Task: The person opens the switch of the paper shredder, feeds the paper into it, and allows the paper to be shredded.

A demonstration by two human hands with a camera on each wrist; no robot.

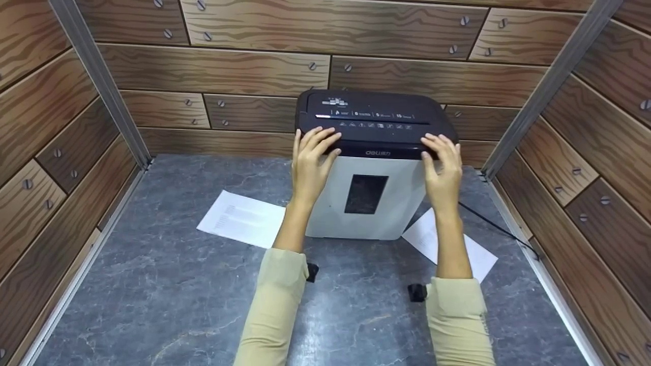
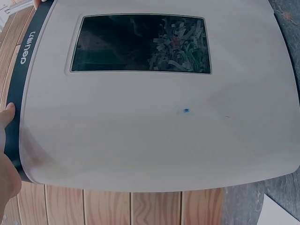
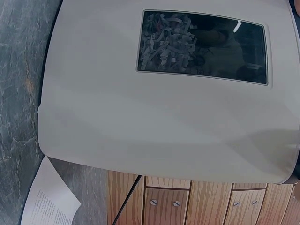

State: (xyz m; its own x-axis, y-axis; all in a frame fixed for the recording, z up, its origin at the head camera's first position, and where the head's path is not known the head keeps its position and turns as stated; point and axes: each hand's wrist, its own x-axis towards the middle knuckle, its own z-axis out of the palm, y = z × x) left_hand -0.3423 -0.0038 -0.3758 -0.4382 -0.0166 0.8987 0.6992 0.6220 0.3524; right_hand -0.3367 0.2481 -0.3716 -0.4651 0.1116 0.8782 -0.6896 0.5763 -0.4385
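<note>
A paper shredder stands upright on the grey marbled floor, with a pale grey bin and a black cutter head. My left hand grips the head's front left corner, fingers over the top edge and thumb on the front band. At the opposite front corner, my right hand holds on the same way. Paper strips fill one end of the dark window in the left wrist view. The right wrist view also shows shredded strips. A small blue mark is on the bin front.
A printed sheet lies left of the shredder, another sheet to its right, partly behind my right forearm. A black cord runs toward the right wall. Wood-patterned panels enclose the back and both sides.
</note>
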